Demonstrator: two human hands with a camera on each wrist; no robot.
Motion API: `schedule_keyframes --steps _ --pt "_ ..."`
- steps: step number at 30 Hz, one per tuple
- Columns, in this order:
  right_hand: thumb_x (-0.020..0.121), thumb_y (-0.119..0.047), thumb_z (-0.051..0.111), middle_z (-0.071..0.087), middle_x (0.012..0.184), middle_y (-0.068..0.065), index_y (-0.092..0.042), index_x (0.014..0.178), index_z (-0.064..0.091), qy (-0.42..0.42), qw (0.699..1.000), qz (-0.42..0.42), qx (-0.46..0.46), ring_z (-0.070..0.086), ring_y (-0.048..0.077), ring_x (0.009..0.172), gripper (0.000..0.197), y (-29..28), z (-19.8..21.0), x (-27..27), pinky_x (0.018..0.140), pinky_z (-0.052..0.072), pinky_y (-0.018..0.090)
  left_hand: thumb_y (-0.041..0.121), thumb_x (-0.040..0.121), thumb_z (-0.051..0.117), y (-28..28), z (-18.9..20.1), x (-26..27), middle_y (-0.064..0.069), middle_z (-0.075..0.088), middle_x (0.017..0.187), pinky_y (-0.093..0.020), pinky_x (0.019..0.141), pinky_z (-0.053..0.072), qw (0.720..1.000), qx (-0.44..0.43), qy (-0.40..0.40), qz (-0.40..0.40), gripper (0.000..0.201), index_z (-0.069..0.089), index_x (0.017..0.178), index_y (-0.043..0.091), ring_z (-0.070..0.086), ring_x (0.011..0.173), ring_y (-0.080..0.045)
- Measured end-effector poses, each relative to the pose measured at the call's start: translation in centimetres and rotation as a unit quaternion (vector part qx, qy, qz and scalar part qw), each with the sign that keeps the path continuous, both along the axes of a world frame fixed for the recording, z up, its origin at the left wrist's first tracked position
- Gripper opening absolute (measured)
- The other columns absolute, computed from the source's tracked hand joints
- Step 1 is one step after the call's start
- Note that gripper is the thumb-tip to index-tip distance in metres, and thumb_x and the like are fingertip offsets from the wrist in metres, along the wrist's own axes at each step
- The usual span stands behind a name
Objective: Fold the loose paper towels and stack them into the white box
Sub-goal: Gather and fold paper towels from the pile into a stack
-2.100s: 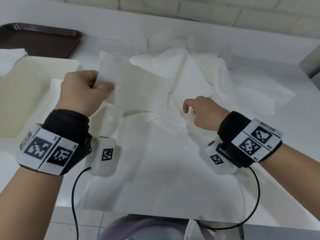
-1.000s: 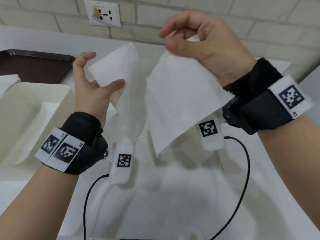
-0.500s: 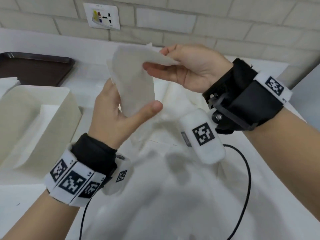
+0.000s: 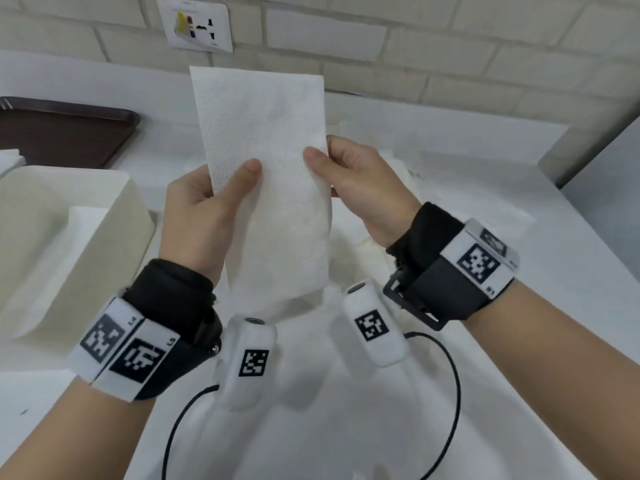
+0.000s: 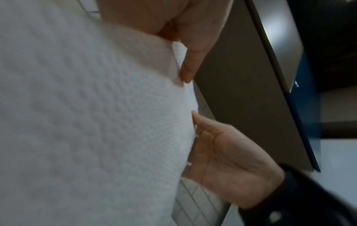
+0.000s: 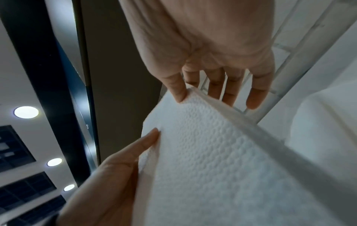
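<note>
A white embossed paper towel (image 4: 273, 188), folded into a tall narrow strip, stands upright in the air in front of me. My left hand (image 4: 242, 178) pinches its left edge, thumb on the front and fingers behind. My right hand (image 4: 320, 161) pinches the right edge the same way. The right wrist view shows the towel (image 6: 212, 168) with my right thumb on its corner and the left hand (image 6: 119, 165) on the near edge. In the left wrist view the towel (image 5: 77, 122) fills the left side. The white box (image 4: 114, 237) sits at the left with a folded towel (image 4: 81, 233) inside.
Loose paper towels (image 4: 408, 188) lie in a pile on the white table (image 4: 519, 306) beyond and below my hands. A dark brown tray (image 4: 62, 129) rests at the back left. A brick wall with a socket plate (image 4: 195, 24) bounds the table's far side.
The towel was lifted off the table and its halves were brought together. It is now a narrow folded strip held upright, with both thumbs on its front.
</note>
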State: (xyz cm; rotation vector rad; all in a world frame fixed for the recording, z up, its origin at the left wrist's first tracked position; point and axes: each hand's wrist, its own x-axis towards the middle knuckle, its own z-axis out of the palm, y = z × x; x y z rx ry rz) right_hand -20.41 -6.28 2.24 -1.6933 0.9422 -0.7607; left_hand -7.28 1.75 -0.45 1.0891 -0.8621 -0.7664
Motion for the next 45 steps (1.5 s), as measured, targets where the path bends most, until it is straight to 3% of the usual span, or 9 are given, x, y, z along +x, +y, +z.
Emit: schedule_keyframes --steps 3,7,14,19,23,27,36,40,45 --pt "0.097 -0.029 0.043 0.051 0.091 0.008 -0.013 0.086 0.047 0.036 0.999 0.012 0.000 0.049 0.019 0.085 0.020 -0.2 -0.6 0.1 0.083 0.042 0.037 0.015 0.091 0.056 -0.3 0.0 0.1 0.007 0.073 0.077 -0.021 0.068 0.052 0.999 -0.006 0.032 0.006 0.018 0.067 0.077 0.015 0.069 0.077 -0.009" --pt "0.098 -0.040 0.037 0.046 0.123 -0.007 -0.012 0.136 0.031 0.116 0.987 0.100 0.039 0.047 0.012 0.117 0.048 0.4 -1.6 0.1 0.100 0.037 0.030 0.020 0.095 0.050 -0.8 0.4 -0.3 0.012 0.073 0.078 -0.020 0.071 0.052 0.998 -0.023 0.042 0.038 0.030 0.070 0.073 0.023 0.069 0.083 -0.006" --pt "0.097 -0.015 0.044 0.057 0.121 0.013 -0.007 0.118 0.045 0.064 0.991 0.112 0.026 0.056 0.025 0.110 0.023 1.2 -3.3 0.2 0.100 0.044 0.043 0.018 0.092 0.056 -1.6 -0.6 1.3 0.007 0.070 0.101 -0.032 0.088 0.053 0.995 0.000 0.021 0.097 0.011 0.064 0.100 0.019 0.066 0.099 -0.011" --pt "0.095 -0.011 0.044 0.057 0.110 0.016 -0.005 0.107 0.048 0.178 0.973 0.148 0.008 0.057 0.030 0.100 0.014 -0.6 -3.1 -0.2 0.091 0.046 0.039 0.003 0.081 0.068 -1.8 -3.3 1.3 0.002 0.051 0.128 -0.033 0.090 0.051 0.996 0.059 -0.005 0.065 0.076 0.022 0.141 0.017 0.056 0.112 -0.013" --pt "0.091 -0.021 0.054 0.054 0.109 0.007 -0.008 0.111 0.053 0.313 0.946 -0.010 -0.082 0.053 0.025 0.108 0.023 -6.7 -2.8 -1.1 0.085 0.042 0.029 0.019 0.063 0.080 -0.9 -4.9 2.0 0.001 0.034 0.143 -0.042 0.104 0.040 0.985 0.095 -0.106 0.097 0.092 0.023 0.124 0.059 0.043 0.128 -0.018" --pt "0.091 -0.034 0.053 0.042 0.136 0.015 -0.004 0.132 0.037 0.490 0.865 -0.067 -0.086 0.042 0.032 0.125 0.054 -11.3 -4.6 -0.4 0.098 0.038 0.035 0.008 0.072 0.076 -0.2 -5.7 2.1 0.015 0.054 0.118 -0.045 0.103 0.042 0.978 0.132 -0.144 0.079 0.055 0.053 0.102 0.048 0.050 0.120 -0.017" --pt "0.096 -0.012 0.044 0.057 0.118 0.015 -0.003 0.114 0.057 0.372 0.905 -0.163 -0.126 0.058 0.031 0.102 0.024 -12.5 -6.1 0.7 0.076 0.042 0.028 0.005 0.086 0.060 1.2 -6.7 2.8 0.006 0.062 0.110 -0.012 0.063 0.049 0.978 0.181 -0.072 0.070 0.031 0.064 0.100 0.033 0.058 0.078 -0.006" --pt "0.096 -0.015 0.045 0.061 0.101 0.014 0.000 0.105 0.062 0.256 0.928 -0.218 -0.160 0.055 0.024 0.086 0.024 -12.5 -3.1 -0.8 0.079 0.046 0.026 0.001 0.090 0.053 1.0 -6.5 2.7 0.008 0.063 0.107 -0.014 0.065 0.047 0.978 0.188 -0.057 0.069 0.034 0.065 0.102 0.030 0.057 0.077 -0.004" --pt "0.093 -0.016 0.052 0.052 0.059 -0.017 -0.012 0.089 0.061 0.105 0.945 -0.200 -0.237 0.045 -0.001 0.057 0.011 -9.3 1.7 -2.5 0.050 0.032 0.007 0.012 0.092 0.051 -0.3 -5.5 2.0 0.006 0.066 0.109 -0.029 0.094 0.043 0.983 0.177 -0.011 0.036 0.025 0.070 0.094 0.028 0.060 0.102 -0.014"
